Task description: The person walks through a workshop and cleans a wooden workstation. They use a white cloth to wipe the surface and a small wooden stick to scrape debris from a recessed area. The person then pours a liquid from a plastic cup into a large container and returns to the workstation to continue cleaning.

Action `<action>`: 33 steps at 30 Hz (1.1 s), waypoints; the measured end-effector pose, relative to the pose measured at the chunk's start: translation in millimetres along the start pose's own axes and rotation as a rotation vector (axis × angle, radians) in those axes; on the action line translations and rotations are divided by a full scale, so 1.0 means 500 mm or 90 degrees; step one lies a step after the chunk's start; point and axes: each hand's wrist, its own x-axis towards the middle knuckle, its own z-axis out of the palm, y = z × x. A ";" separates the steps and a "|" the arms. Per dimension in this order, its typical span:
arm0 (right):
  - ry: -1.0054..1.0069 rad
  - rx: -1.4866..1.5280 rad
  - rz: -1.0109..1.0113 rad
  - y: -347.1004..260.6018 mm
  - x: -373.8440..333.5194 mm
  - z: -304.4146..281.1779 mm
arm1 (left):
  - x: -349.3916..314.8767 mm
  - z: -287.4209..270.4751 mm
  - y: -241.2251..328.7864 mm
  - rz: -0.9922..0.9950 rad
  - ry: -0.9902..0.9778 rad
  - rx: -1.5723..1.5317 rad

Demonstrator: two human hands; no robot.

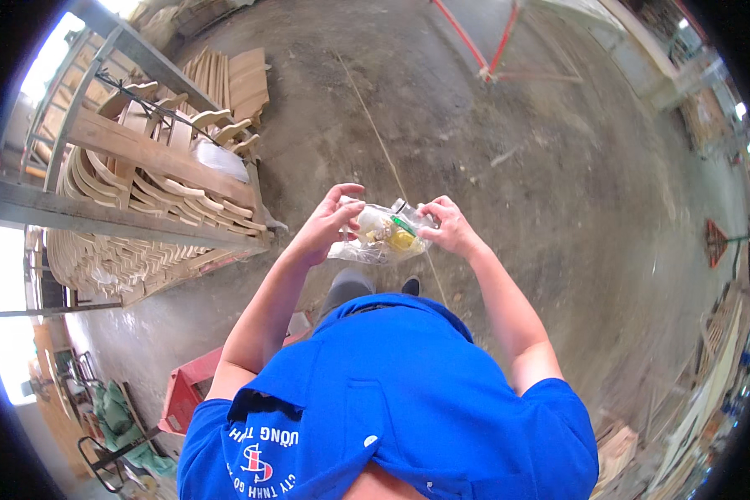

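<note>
A clear plastic bag (373, 250) is held up in front of my waist, between both hands. Inside it are a yellow item (402, 240), a narrow green item (403, 225) and some whitish pieces I cannot make out. My left hand (327, 227) has its curled fingers on the bag's left side, the index finger raised a little. On the other side, my right hand (450, 228) pinches the bag's upper right edge between thumb and fingers. A small dark-and-white part (400, 205) shows at the bag's top edge.
To the left stands a metal rack (125, 212) stacked with curved wooden pieces (133, 187). A red metal frame (485, 71) stands on the concrete floor (542, 208) far ahead. A red box-like object (183, 392) sits by my left side. Timber boards (675, 433) lie at the right.
</note>
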 end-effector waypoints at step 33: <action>0.360 1.172 0.373 0.499 1.539 -0.362 | 1.338 -0.487 0.844 0.020 -0.075 -0.093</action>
